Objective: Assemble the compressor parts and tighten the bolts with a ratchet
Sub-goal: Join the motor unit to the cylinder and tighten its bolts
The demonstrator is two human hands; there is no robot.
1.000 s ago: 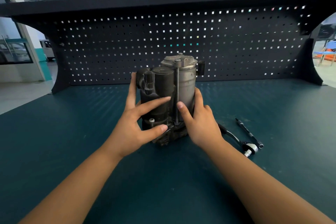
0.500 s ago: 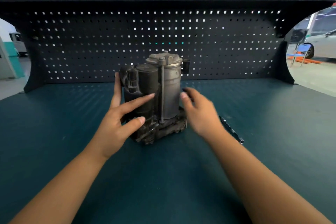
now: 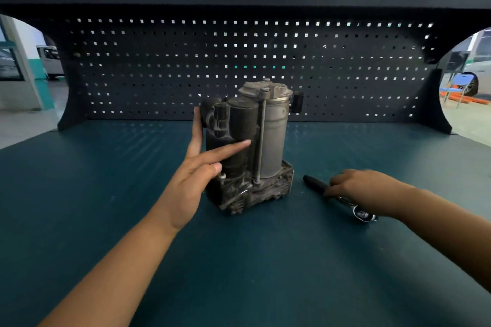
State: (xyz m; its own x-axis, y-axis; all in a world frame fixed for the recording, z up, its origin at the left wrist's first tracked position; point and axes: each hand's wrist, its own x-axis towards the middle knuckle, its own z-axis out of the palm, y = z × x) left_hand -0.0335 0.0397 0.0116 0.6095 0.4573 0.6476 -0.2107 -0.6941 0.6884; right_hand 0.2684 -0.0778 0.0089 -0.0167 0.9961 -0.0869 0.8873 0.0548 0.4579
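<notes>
The compressor (image 3: 268, 141) stands upright in the middle of the teal bench, with a grey cylinder, a dark motor housing and a long bolt (image 3: 261, 138) running down its front. My left hand (image 3: 196, 175) rests against its left side with straight fingers, the index finger lying across the dark housing. My right hand (image 3: 369, 188) is down on the bench to the right, its fingers curled over the ratchet (image 3: 313, 182). The ratchet's black handle points toward the compressor and its chrome head (image 3: 362, 214) shows below my wrist.
A dark pegboard back panel (image 3: 239, 66) closes off the far side of the bench under a shelf. The teal mat (image 3: 239, 260) stretches toward me. Beyond the bench's sides there is a workshop floor with a blue chair (image 3: 462, 82) at the right.
My right hand left the compressor's front, swung right and came down onto the ratchet. My left hand stayed against the compressor. The view shifted slightly.
</notes>
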